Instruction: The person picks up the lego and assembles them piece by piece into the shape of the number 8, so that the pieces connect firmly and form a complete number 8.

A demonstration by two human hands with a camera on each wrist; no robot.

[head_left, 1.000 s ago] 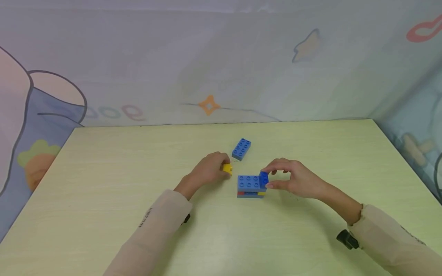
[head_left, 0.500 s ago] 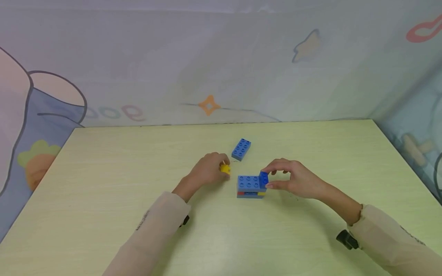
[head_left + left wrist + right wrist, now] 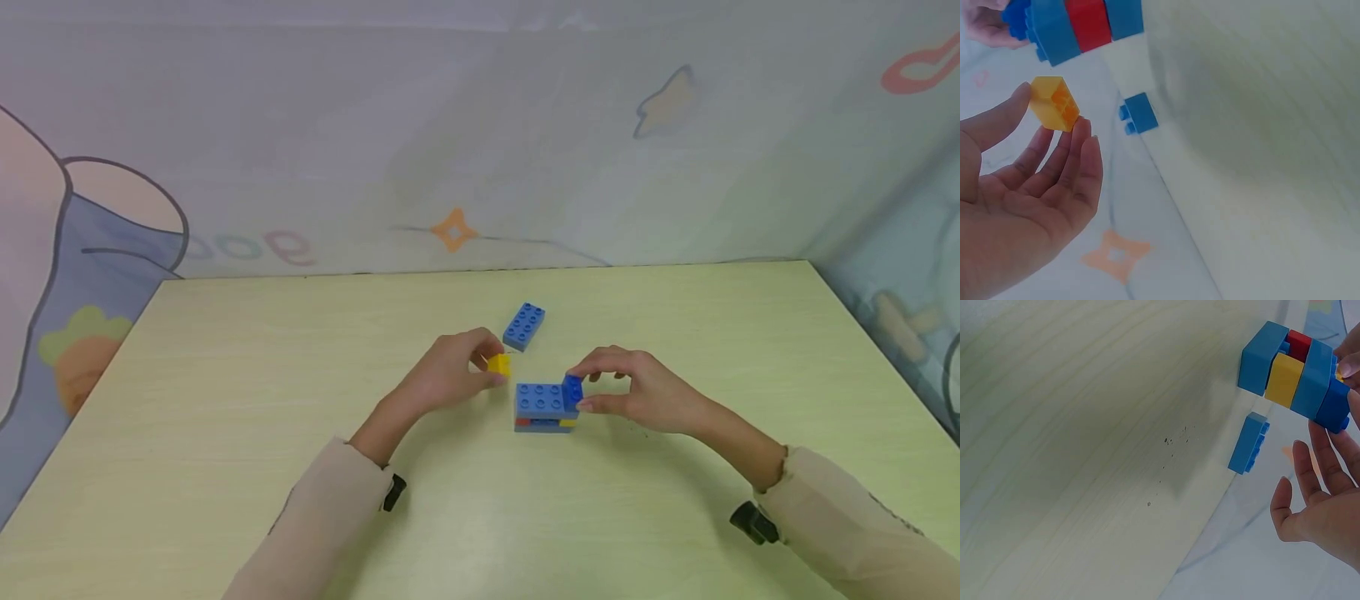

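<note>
Between thumb and fingers my left hand (image 3: 453, 368) pinches a small yellow brick (image 3: 1054, 103), a little left of a stack of toy bricks (image 3: 542, 402). In the left wrist view the brick's hollow underside shows. The stack has light blue long bricks at bottom and top, with red and yellow bricks (image 3: 1284, 380) between them. A darker blue small brick (image 3: 573, 390) sits on the right end of the top, and my right hand (image 3: 651, 392) pinches it with thumb and fingertips.
Behind the stack a loose blue brick (image 3: 524, 326) lies studs up on the pale wooden table (image 3: 225, 433). A printed cloth backdrop (image 3: 337, 142) rises along the table's far edge. Dark specks (image 3: 1167, 441) dot the tabletop near the stack.
My left hand turns the yellow brick and shifts slightly to the right, nearer the stack, while its wrist swings. The right hand, the stack and the loose blue brick stay in place.
</note>
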